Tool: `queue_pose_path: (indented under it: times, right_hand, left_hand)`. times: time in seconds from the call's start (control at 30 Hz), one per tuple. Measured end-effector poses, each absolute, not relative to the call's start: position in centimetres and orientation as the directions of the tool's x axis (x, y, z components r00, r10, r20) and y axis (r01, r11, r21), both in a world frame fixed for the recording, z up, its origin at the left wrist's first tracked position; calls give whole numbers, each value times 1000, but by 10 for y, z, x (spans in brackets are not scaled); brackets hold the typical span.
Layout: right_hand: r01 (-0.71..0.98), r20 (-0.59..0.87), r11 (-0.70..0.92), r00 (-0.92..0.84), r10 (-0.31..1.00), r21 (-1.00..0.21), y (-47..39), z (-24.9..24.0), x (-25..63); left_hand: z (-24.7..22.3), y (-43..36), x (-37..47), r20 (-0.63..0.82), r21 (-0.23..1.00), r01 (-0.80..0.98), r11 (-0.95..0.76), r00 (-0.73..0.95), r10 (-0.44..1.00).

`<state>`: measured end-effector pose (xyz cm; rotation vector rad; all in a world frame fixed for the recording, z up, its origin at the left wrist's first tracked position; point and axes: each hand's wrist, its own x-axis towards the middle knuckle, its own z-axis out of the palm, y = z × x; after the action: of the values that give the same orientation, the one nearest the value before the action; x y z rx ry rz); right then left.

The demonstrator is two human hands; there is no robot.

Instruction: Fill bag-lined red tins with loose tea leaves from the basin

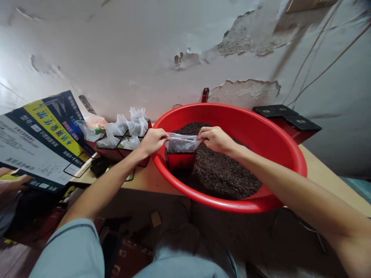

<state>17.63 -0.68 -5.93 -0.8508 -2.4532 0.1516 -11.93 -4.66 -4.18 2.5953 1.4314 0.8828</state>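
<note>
My left hand (154, 141) pinches the left corner of a clear plastic bag (183, 144). The opposite corner is pinched between the fingers of my right hand (213, 138), so the bag's mouth is stretched between both hands. The bag rises out of a red box (182, 161), which stands upright inside a large red basin (232, 206) at its left side. Dark, loose tea leaves or a similar dry material (226, 173) cover the basin's bottom around the box. What is inside the bag cannot be made out.
Several red boxes with plastic bags (131, 127) sticking out stand left of the basin. Dark-lidded boxes (290, 117) are at the right. A large printed cardboard sheet (43, 139) leans at the left, near another person's hand (17, 180). The peeling wall (130, 58) is behind the table (150, 183).
</note>
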Motion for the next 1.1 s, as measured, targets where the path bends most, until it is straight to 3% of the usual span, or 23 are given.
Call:
queue_pose_path:
  times: [0.17, 0.27, 0.37, 0.43, 0.53, 0.63, 0.7, 0.8, 0.97, 1.1]
  right_hand:
    - [543, 394, 777, -669, 630, -320, -5, -59, 176]
    - [552, 380, 712, -604, 700, -434, -7, -47, 176]
    - [582, 262, 601, -563, 784, -548, -9, -29, 168]
    - [648, 178, 585, -582, 794, -488, -8, -19, 158]
    - [745, 60, 608, -618, 784, -276, -2, -9, 138]
    - [773, -167, 608, -633, 756, -180, 0, -1, 124]
    - [791, -262, 593, -610, 748, -149, -6, 4, 118]
    - [823, -248, 534, -568, 785, -193, -21, 6, 113]
    - [775, -194, 263, -441, 876, -574, -30, -10, 111]
    - [556, -225, 55, -423, 878, -829, -20, -25, 116]
  left_hand:
    - [-49, -45, -121, 406, 341, 792, -506, 361, 839]
    - [-43, -47, -120, 380, 333, 804, -493, 364, 850]
    - [-27, -48, -117, 324, 273, 827, -491, 402, 857]
    - [-15, -45, -112, 241, 203, 850, -486, 438, 866]
    - [-3, -32, -104, 91, 66, 876, -479, 472, 877]
    - [1, -17, -99, -72, 5, 869, -495, 494, 866]
    - [2, -13, -97, -157, 60, 861, -505, 507, 847]
    - [0, -19, -89, -223, 293, 875, -384, 454, 863]
    - [-16, -30, -67, -224, 612, 780, -131, 330, 917]
    - [-26, -24, -59, -158, 769, 633, -85, 318, 935]
